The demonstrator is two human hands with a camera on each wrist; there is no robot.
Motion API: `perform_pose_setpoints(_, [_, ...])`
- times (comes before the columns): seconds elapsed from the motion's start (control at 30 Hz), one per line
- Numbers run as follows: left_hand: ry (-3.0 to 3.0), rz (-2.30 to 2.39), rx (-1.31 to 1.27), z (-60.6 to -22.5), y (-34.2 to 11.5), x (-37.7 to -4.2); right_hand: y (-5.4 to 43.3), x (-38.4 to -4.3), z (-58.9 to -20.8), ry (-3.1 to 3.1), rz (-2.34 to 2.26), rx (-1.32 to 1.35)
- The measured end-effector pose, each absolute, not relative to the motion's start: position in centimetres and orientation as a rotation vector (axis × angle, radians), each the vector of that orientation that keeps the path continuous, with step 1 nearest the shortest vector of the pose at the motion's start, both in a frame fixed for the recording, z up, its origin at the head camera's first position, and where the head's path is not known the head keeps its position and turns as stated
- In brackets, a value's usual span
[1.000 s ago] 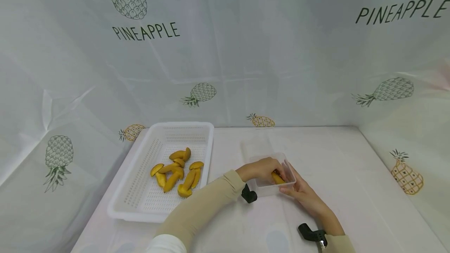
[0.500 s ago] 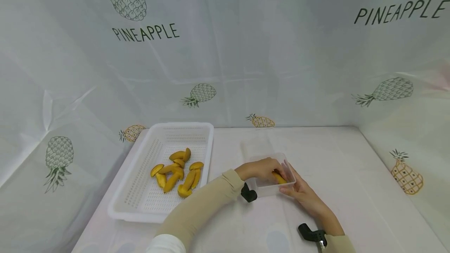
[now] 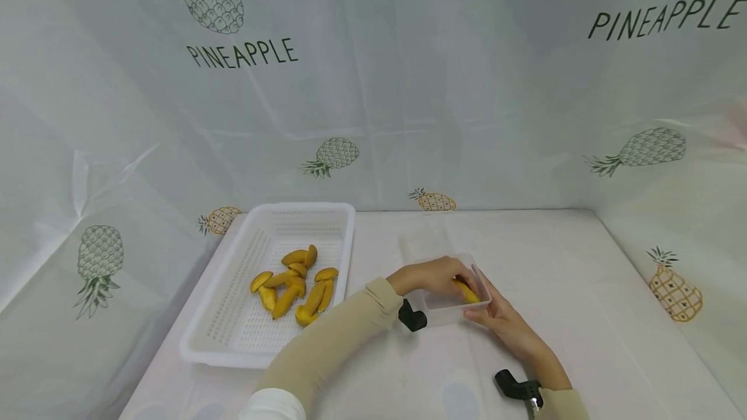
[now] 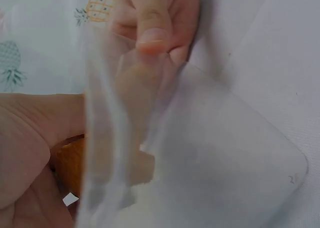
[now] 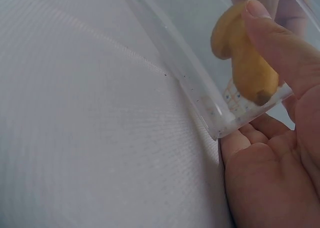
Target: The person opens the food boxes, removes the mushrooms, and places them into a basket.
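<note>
A yellow-brown mushroom (image 3: 467, 291) with a thick stem is inside a clear plastic container (image 3: 446, 317). My left hand (image 3: 440, 275) reaches over the rim and grips the mushroom; in the left wrist view the mushroom (image 4: 71, 163) shows between its thumb and fingers, seen partly beside the clear wall. From the right side, my right hand (image 3: 506, 324) holds the container, thumb at the near corner and fingers behind the wall. The right wrist view shows the mushroom's (image 5: 252, 70) cap and stem through the clear plastic, partly covered by the right thumb.
On the left of the white table (image 3: 560, 264) stands a white perforated basket (image 3: 201, 342) holding several similar mushrooms (image 3: 286, 303). A clear flat piece (image 3: 425, 238) extends behind the container. A pineapple-print sheet (image 3: 403, 115) hangs behind and along the sides.
My left hand and the mushroom have shifted slightly right inside the container. The right hand and the container stay in place, and the basket's contents are the same.
</note>
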State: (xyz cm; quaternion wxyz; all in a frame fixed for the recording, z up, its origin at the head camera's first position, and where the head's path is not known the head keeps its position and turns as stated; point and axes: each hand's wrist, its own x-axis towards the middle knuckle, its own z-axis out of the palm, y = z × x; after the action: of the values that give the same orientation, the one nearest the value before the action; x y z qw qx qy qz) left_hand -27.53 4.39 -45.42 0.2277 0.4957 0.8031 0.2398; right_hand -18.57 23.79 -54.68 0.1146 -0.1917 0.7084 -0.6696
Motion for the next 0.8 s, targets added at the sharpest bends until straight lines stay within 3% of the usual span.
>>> perform_pose_setpoints(0.8, [2.160,1.033,1.238,-42.3,1.1,-27.2,23.8,-18.6,-54.6,2.144,-1.934,-0.521])
